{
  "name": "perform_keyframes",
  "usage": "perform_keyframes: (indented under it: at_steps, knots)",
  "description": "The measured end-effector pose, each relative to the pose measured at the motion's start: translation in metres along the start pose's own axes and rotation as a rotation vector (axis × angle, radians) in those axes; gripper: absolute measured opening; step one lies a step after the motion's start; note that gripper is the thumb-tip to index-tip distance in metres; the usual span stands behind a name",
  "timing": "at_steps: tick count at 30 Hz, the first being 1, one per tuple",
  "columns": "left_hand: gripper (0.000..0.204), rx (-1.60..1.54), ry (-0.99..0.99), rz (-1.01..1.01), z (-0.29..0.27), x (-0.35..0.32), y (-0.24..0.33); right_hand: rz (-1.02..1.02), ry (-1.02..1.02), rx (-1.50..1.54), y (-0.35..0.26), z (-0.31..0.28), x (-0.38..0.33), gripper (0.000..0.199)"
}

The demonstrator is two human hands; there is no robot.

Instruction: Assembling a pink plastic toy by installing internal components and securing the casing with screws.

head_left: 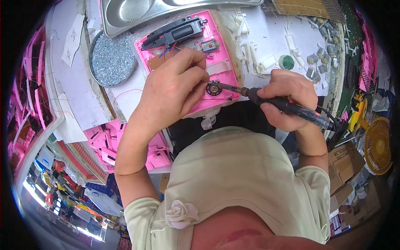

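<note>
My right hand [290,98] is wrapped round the dark handle of a soldering iron [287,105]. The iron's metal tip reaches left to a small round speaker [213,88] with a dark rim, set in a pink plastic housing [227,81]. Close beside the speaker, the fingers of my left hand [177,83] are pinched together; whatever lies between them is too small to make out. Above that hand, a black mechanism [175,33] rests across the housing with red and blue wires. A small metal part [209,46] sits to its right, and a brown board [156,62] is partly covered by my hand.
A round tray of small screws [111,58] stands at the left, below a steel tray [166,10]. To the right lie white plastic pieces [266,62], a small green-filled tub [286,62] and several little motors [321,58]. Pink parts [104,143] are heaped lower left; a yellow fan [378,145] stands far right.
</note>
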State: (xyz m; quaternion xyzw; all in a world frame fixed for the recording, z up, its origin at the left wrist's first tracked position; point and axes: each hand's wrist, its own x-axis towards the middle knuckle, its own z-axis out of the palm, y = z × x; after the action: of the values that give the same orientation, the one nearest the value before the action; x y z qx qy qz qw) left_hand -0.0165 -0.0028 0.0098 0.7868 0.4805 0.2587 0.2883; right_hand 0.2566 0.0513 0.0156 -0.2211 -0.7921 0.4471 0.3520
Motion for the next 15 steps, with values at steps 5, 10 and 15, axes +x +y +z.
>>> perform_keyframes:
  at_steps: [5, 10, 15]
  knots:
    - [0.016, -0.017, -0.005, 0.007, 0.0007, -0.0002, -0.0012, -0.008, -0.046, -0.009, 0.0016, 0.0001, 0.0037, 0.025]
    - [0.016, -0.036, -0.015, -0.008, 0.0002, -0.0001, -0.0004, 0.013, -0.041, -0.032, 0.0018, 0.0009, 0.0048, 0.025]
    - [0.016, -0.014, -0.020, 0.019, -0.0006, 0.0012, -0.0018, 0.049, -0.062, -0.021, 0.0013, 0.0003, 0.0062, 0.024]
